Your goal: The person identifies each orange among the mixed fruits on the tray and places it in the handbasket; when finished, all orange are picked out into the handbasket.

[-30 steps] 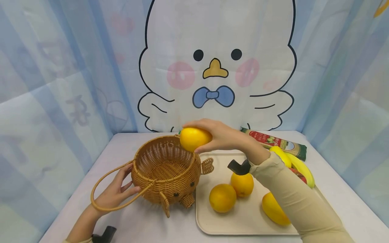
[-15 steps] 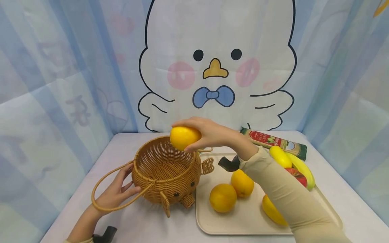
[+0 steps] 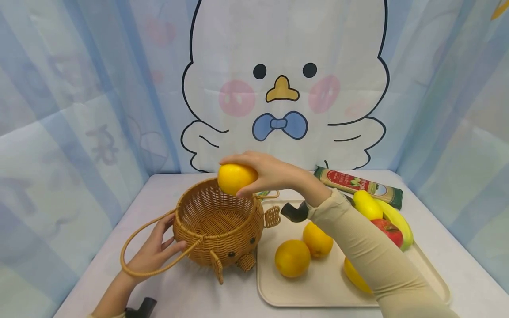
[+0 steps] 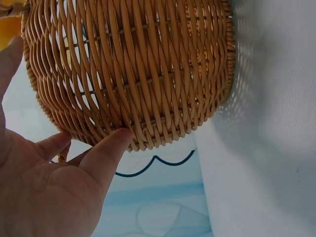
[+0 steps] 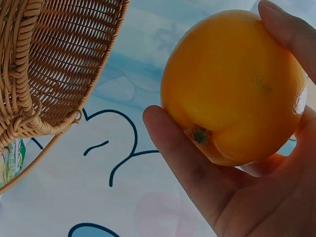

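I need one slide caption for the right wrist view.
Right hand gripping an orange-coloured fruit, wicker basket at the picture's left.

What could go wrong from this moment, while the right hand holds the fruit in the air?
The round, shiny yellow fruit could slip from the right hand, which holds it in the air. If lowered here, it might bump the rim of the wicker basket, which it overlaps in the head view. The handle crosses the base of the left hand, so pulling that hand back might catch it and tip the basket.
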{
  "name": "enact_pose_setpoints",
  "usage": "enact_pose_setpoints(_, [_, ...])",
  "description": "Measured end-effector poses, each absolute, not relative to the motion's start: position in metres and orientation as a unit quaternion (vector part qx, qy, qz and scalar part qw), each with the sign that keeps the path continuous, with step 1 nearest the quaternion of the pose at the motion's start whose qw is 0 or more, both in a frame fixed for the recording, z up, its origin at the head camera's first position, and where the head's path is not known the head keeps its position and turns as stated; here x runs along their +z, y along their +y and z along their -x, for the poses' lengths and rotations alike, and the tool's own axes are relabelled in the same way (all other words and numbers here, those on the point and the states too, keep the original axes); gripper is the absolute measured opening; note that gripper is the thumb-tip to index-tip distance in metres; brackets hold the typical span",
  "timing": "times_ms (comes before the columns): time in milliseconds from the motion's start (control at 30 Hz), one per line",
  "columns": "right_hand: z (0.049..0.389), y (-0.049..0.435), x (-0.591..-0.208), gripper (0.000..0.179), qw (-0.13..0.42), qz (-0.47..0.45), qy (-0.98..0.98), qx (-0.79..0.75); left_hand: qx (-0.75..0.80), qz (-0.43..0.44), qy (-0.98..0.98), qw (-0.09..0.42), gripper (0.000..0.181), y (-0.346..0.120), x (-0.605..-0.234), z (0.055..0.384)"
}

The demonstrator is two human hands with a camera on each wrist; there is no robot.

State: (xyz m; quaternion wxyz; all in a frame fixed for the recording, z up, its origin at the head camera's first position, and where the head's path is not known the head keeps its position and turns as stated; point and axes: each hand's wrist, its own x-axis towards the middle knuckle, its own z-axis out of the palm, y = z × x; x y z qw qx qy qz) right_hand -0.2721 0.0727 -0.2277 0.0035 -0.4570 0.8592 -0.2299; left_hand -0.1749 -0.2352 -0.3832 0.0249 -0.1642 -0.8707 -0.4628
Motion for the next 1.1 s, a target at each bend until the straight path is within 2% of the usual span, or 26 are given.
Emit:
enact_pose_setpoints(667, [0.276,0.075,-0.230,0.073,0.015,0.442,0.865,-0.238,-0.426,0.069,-0.900,0.064,0.079,-0.216,-0.379,0.174])
enact_pose_setpoints(1100, [0.277,0.073,-0.231,0.073,0.008,0.446,0.866,-0.226,-0.434,0.072,-0.895,0.081,0.069,-0.215,-0.380,0.173])
